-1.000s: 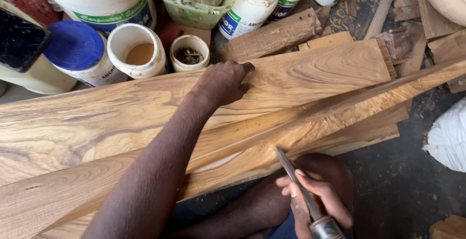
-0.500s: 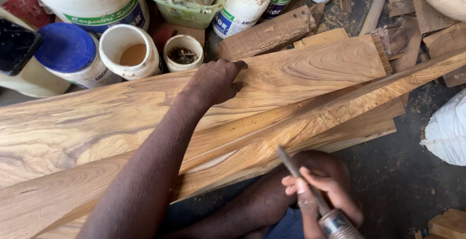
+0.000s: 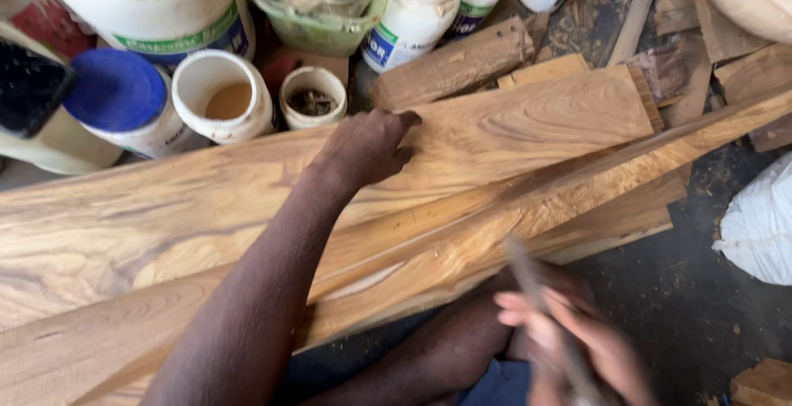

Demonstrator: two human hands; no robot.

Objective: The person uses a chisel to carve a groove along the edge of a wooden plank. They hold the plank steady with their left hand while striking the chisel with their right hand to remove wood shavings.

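My left hand [image 3: 367,146] rests fingers-down on the far edge of a broad, streaked wooden plank [image 3: 511,125] that lies across the view. A narrower plank [image 3: 462,249] lies over its near side at an angle. My right hand [image 3: 573,344], blurred by motion, is closed around a long metal tool with a thin blade [image 3: 528,278]. The blade points up towards the near edge of the narrow plank.
Behind the planks stand several plastic tubs and jars: a blue-lidded tub [image 3: 115,96], an open white tub [image 3: 223,96], a small cup [image 3: 312,96] and a large white bucket [image 3: 140,2]. Wood offcuts [image 3: 454,63] lie at the back right. A white sack [image 3: 759,224] sits at right.
My right hand with the tool has shifted and turned blurry from quick motion. My left hand stays on the plank's far edge.
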